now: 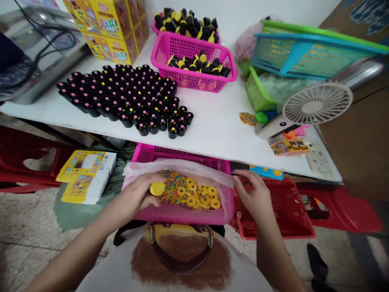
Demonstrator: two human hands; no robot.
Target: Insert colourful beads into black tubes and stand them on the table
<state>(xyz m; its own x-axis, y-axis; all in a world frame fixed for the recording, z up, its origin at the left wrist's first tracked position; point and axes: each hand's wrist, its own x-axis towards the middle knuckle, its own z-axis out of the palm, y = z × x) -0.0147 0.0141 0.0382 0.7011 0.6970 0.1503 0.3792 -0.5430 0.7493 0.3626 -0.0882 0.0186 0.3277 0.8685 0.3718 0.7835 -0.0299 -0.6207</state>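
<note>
Left hand (138,194): low centre-left, over the near-left part of the lap basket; fingers curled, pinching a yellow cap (157,188) between thumb & fingertips.
Yellow cap: round, plain yellow, held just above the beads at the bag's left end.
Right hand (253,194): at the right edge of the bag, between lap basket & red basket; fingers loosely bent, resting on the plastic rim. Can't tell if they grip the plastic or just touch it.
Lap basket (182,156): pink mesh, on the person's lap, partly under the desk's near edge, lined w/ a clear plastic bag (225,198).
Bag contents: small multi-colour beads (170,190) on the left, yellow rings (200,196) heaped on the right, touching the beads.
Desk (219,125): white, just beyond the hands.
Black tubes (127,97): big upright cluster on the desk, left-centre, packed touching; tops show pink or yellow dots.
Pink baskets on desk (194,61): two, behind the tubes, one behind the other, both w/ black & yellow pieces inside.
Yellow boxes (106,28): stacked at the desk's far left.
Right side of desk: green basket (255,93) and blue basket (304,56) piled together, small white fan (317,106) in front.
Red basket (282,215): on the floor, just right of the lap basket.
Flat cartons (86,174): yellow printed stack, low left, beside the lap basket.
</note>
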